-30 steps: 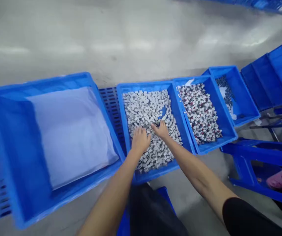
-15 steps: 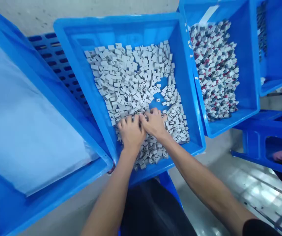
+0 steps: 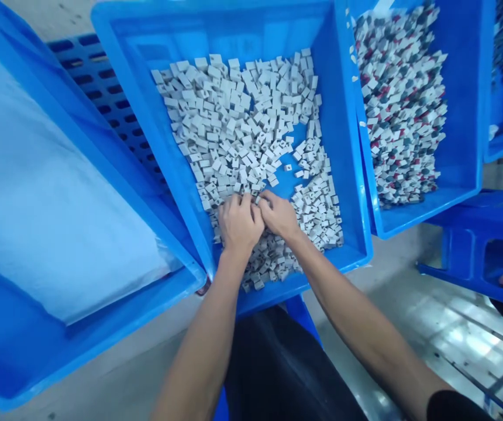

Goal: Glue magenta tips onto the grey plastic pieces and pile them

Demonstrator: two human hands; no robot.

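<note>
Many small white blocks, some with a round hole, lie loose in a blue plastic bin. My left hand is over the near part of the pile, its fingers curled down among the blocks. Close against it, my right hand has its thumb and fingers drawn together. A small pale piece shows between the fingertips of the two hands, apparently one of the white blocks. The fingers hide what else they hold. Part of the bin's blue floor shows just beyond my right hand.
At right, another blue bin holds white, red and dark small parts; a further bin is cut off beyond it. White sheeting lies in a blue tub at left. A blue stool stands at lower right.
The view has shifted slightly. My hands stay side by side over the pile. My right hand's fingers, more spread before, are now drawn in toward my left fingertips.
</note>
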